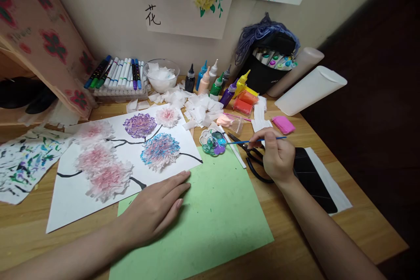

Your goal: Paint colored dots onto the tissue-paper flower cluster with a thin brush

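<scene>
My right hand (pixel 278 155) holds a thin blue paintbrush (pixel 241 141) whose tip rests in a small flower-shaped paint palette (pixel 212 143). My left hand (pixel 156 208) lies flat, palm down, on the lower edge of a white sheet (pixel 70 197) where it overlaps a green sheet (pixel 210 218). The white sheet carries black painted branches and several fluffy tissue flowers, pink ones (pixel 98 162), a purple one (pixel 140 124) and a blue-pink one (pixel 160 151).
Black scissors (pixel 254 162) lie under my right hand. Paint bottles (pixel 210 79), a marker tray (pixel 118 76), a glass bowl of tissue (pixel 161 74), tissue scraps (pixel 200 109), clay pieces (pixel 284 124), a black marker bag (pixel 269 63), a white roll (pixel 310 89) and a dark tablet (pixel 311 179) crowd the wooden desk.
</scene>
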Demonstrator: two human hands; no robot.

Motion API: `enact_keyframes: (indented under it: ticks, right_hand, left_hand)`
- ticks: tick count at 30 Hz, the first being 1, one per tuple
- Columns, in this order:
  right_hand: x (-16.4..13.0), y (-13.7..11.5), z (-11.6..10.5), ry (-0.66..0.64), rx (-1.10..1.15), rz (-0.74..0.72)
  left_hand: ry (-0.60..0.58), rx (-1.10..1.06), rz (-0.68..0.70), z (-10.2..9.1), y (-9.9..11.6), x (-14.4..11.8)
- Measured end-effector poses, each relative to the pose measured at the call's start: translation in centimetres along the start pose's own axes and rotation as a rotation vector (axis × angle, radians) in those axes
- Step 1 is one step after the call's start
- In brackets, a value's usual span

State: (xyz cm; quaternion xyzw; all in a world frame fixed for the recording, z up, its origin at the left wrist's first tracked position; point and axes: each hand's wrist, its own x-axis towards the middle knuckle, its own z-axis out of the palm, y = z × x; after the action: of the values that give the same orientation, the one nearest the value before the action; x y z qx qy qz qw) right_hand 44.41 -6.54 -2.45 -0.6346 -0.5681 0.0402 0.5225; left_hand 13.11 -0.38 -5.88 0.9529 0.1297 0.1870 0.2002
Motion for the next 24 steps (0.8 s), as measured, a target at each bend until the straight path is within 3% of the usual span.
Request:
enact_keyframes:
  ticks: [8, 13, 15, 20, 24]
  right_hand:
    - [0.0, -0.1, 0.0, 0.023, 0.008, 0.035]
    - [0.5, -1.8, 0.3, 0.243, 0.118, 0.009]
    - [1.1, -3.4, 0.9, 0.249, 0.23, 0.023]
    - [2.6, -8.2, 4.7, -0.079, 0.425, -0.007]
    - [2.7, -10.3, 8.1, -0.301, 0.321, -0.241]
  left_hand:
    - [0.035, -0.006, 0.012, -0.4, 0.2, 0.5]
    - [0.033, 0.0, 0.006, -0.5, 0.4, 0.7]
    - [0.017, 0.005, 0.007, -0.5, 0.6, 0.8]
    - [-0.033, -0.025, 0.005, -0.7, 0.8, 1.0]
    - [-0.069, -0.03, -0.006, -0.5, 0.8, 1.0]
